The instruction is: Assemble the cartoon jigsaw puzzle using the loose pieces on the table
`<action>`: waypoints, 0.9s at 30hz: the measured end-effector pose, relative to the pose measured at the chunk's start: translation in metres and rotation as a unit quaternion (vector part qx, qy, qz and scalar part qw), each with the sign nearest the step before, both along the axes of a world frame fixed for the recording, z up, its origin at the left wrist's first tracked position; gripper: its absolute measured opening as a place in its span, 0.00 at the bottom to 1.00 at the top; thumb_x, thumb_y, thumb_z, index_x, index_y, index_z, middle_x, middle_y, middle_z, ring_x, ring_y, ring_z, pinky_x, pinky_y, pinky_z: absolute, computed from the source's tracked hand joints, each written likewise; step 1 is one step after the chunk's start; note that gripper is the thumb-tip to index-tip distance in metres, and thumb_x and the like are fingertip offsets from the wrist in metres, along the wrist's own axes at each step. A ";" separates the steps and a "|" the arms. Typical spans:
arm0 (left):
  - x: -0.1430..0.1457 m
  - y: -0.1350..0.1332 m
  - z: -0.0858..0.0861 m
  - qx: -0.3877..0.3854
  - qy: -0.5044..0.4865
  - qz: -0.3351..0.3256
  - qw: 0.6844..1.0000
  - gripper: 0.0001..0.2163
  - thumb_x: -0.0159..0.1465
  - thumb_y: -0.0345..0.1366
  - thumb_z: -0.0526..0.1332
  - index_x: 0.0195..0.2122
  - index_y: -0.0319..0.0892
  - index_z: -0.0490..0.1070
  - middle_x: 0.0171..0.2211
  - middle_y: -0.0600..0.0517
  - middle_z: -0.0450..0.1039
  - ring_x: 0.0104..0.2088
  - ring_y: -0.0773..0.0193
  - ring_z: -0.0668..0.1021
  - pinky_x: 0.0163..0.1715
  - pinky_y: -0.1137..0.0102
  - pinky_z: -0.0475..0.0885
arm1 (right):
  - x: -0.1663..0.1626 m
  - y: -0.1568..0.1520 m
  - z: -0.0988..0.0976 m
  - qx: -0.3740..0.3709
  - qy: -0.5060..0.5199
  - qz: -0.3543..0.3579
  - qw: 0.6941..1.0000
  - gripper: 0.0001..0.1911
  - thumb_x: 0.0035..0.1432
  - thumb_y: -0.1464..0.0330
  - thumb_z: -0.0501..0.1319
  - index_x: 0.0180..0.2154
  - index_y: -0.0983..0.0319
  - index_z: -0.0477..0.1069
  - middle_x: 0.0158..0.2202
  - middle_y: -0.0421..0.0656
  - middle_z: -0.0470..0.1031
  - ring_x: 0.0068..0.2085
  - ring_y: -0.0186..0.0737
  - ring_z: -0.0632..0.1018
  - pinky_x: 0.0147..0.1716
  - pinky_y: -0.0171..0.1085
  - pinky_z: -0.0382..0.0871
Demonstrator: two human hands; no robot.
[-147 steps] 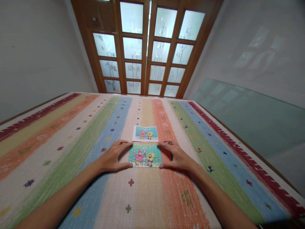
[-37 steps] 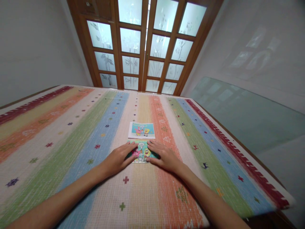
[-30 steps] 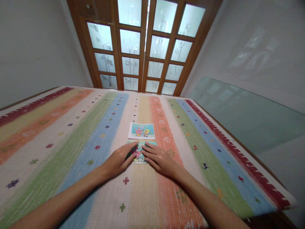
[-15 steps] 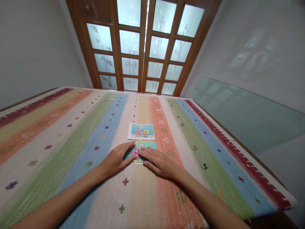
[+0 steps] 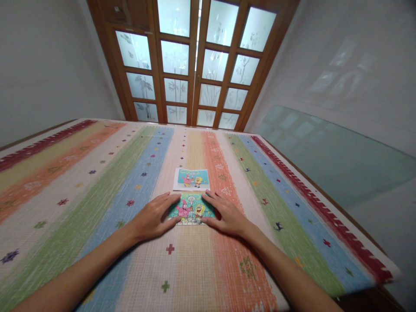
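Between my hands lies a jigsaw puzzle (image 5: 191, 211) with a cartoon picture, its pieces joined into a flat rectangle. My left hand (image 5: 156, 216) rests over the puzzle's left edge, thumb and fingers apart, fingertips on the pieces. At the opposite edge, my right hand (image 5: 225, 215) touches the puzzle with its thumb low and its fingers higher up, spread apart. Parts of the left and right ends are hidden under the hands. Just beyond the puzzle is a printed picture card (image 5: 191, 179) with a white margin, showing the same cartoon figures.
A striped cloth (image 5: 107, 186) with small woven motifs covers the table. Wooden doors (image 5: 194, 65) with frosted panes stand past the far edge. Along the right side, a pale glass panel (image 5: 325, 151) leans at the wall.
My right hand has slid rightward from the puzzle's middle to its right edge, uncovering the yellow figure. My left hand stays at the left edge, almost unmoved.
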State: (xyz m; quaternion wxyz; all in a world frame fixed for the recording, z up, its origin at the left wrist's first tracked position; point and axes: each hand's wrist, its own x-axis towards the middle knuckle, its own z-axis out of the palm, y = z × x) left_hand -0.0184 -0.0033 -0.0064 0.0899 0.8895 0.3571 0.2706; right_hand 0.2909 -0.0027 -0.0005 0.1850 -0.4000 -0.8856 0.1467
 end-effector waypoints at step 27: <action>-0.024 0.014 0.002 -0.008 0.048 0.002 0.999 0.25 0.73 0.49 0.57 0.68 0.47 0.61 0.63 0.43 0.68 0.64 0.46 0.69 0.62 0.48 0.69 | 0.023 0.003 0.010 0.026 -0.010 -0.008 1.000 0.30 0.60 0.55 0.69 0.62 0.57 0.71 0.64 0.54 0.70 0.67 0.57 0.68 0.67 0.64 0.57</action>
